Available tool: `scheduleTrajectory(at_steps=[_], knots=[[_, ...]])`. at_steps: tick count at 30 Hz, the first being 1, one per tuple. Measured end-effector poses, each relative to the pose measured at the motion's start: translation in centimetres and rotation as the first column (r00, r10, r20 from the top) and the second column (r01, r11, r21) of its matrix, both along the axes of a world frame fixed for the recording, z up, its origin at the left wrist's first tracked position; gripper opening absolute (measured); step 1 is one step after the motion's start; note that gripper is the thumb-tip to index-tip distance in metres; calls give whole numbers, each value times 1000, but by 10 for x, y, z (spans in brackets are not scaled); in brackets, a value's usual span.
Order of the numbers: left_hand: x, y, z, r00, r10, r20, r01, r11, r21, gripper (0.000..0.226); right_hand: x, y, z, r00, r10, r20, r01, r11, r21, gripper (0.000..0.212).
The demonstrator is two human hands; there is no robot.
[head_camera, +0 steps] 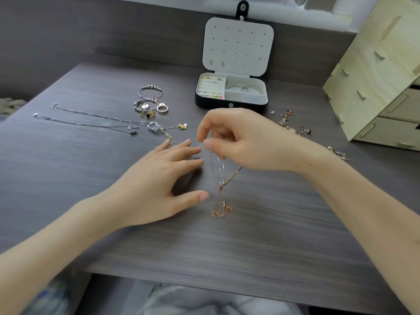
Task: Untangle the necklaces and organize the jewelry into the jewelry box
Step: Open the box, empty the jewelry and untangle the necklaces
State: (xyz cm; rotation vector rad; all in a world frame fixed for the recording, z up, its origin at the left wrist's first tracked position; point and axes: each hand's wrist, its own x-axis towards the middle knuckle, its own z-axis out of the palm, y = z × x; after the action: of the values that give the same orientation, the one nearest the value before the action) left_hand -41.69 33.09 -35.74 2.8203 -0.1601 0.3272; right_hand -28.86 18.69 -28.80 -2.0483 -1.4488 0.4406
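Below the right hand [245, 142], pinched in its grip, hangs the necklace [220, 194].

Knotted gold necklace [219, 196] dangles near open black jewelry box [213, 104].

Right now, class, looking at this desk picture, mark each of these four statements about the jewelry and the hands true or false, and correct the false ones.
1. The black jewelry box with white lining stands open. True.
2. The right hand pinches thin tangled silver and rose-gold chains. True.
3. The left hand grips the silver ring. False: the hand lies open on the grey wood-grain table; the ring lies apart, beside the beaded silver bangles.
4. The pale wooden drawer unit stands left of the box. False: it stands to its right.
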Motion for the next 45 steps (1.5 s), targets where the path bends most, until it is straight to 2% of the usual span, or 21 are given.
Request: scheduleTrajectory(at_steps=[3, 6, 10, 14, 16, 19, 25, 26, 28, 30, 31, 33, 35, 39, 42, 45], knots=[[-13, 6, 4, 996, 9, 85, -5, 999, -47, 39, -2, 16, -2, 997, 52, 55, -49, 997, -54, 13], [-20, 6, 7, 984, -52, 171, 59, 998, -37, 25, -4, 26, -6, 986, 131, 105, -117, 984, -132, 26], [-17, 3, 6, 972, -121, 199, 119, 993, 23, 22, 0, 16, -7, 972, 143, 185, -106, 974, -198, 38], [-10, -2, 2, 975, -193, 110, 186, 980, 72, 31, 13, -10, -14, 956, 91, 277, -20, 969, -246, 10], [-9, -7, 0, 975, -213, 62, 205, 972, 111, 35, 18, -22, -20, 942, 86, 324, 14, 955, -296, 6], [-10, -11, -3, 976, -216, 24, 209, 962, 173, 38, 19, -37, -26, 954, 63, 293, 35, 947, -320, 12], [-11, -8, -3, 972, -234, 14, 228, 957, 178, 35, 17, -50, -17, 974, 53, 221, 51, 897, -440, 18], [-12, -7, -3, 972, -235, 9, 230, 958, 173, 35, 19, -49, -16, 975, 40, 216, 54, 909, -413, 13], [-12, -7, -3, 973, -232, 5, 229, 962, 151, 35, 26, -41, -17, 965, -30, 262, 98, 963, -252, 3], [-10, -8, 0, 974, -227, 10, 224, 969, 107, 35, 38, -27, -24, 926, -130, 354, 168, 982, -81, 17], [-9, -7, 2, 974, -225, 14, 223, 972, 76, 35, 45, -18, -30, 897, -157, 413, 194, 980, -50, 28], [-4, -6, 6, 974, -226, 26, 226, 974, 17, 33, 57, -1, -41, 840, -119, 529, 179, 982, -63, 43], [1, -4, 6, 974, -223, 45, 223, 975, 5, 30, 63, 10, -53, 793, -10, 609, 70, 995, -75, 45], [8, -5, 2, 981, -178, 72, 180, 984, -14, 28, 66, 11, -58, 685, 61, 726, 3, 996, -87, 20], [13, -9, 1, 992, -109, 64, 116, 987, -110, 31, 56, -8, -42, 792, -74, 606, 35, 997, 76, 14], [18, -13, 1, 999, -47, 1, 46, 985, -165, 26, 37, -40, -8, 919, -183, 348, 152, 982, 115, 18]])
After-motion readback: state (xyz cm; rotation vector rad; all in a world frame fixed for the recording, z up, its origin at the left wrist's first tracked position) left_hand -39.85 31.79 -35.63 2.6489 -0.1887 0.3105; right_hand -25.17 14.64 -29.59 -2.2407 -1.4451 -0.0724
